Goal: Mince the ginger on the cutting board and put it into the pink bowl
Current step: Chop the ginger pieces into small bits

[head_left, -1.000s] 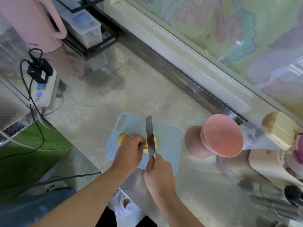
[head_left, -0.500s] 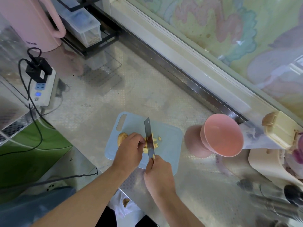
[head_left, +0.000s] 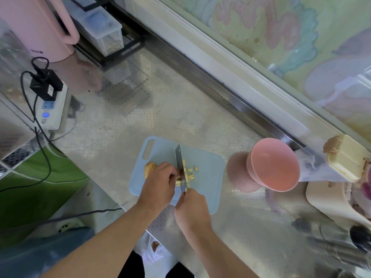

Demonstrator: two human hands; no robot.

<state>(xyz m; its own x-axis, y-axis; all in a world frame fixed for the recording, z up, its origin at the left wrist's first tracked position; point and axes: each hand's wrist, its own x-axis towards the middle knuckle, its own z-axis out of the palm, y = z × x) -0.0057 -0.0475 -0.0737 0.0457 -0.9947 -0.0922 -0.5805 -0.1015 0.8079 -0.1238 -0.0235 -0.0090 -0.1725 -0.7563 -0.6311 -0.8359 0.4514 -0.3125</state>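
A light blue cutting board (head_left: 208, 173) lies on the steel counter in front of me. On it my left hand (head_left: 159, 184) presses down on a piece of ginger (head_left: 149, 168), whose yellow-brown end sticks out to the left of my fingers. My right hand (head_left: 191, 207) grips the handle of a knife (head_left: 179, 161); the blade stands edge-down in the ginger right beside my left fingertips. Small cut ginger bits (head_left: 190, 173) lie just right of the blade. The pink bowl (head_left: 275, 165) stands empty to the right of the board.
A pink kettle (head_left: 38, 27) and a power strip (head_left: 51, 109) with black plugs and cables sit at the far left. A clear box on a black rack (head_left: 100, 31) stands at the back. A cream lidded container (head_left: 345, 157) and dishes crowd the right edge.
The knife has shifted slightly left along the ginger towards my left fingers. More small cut bits now lie to the right of the blade.
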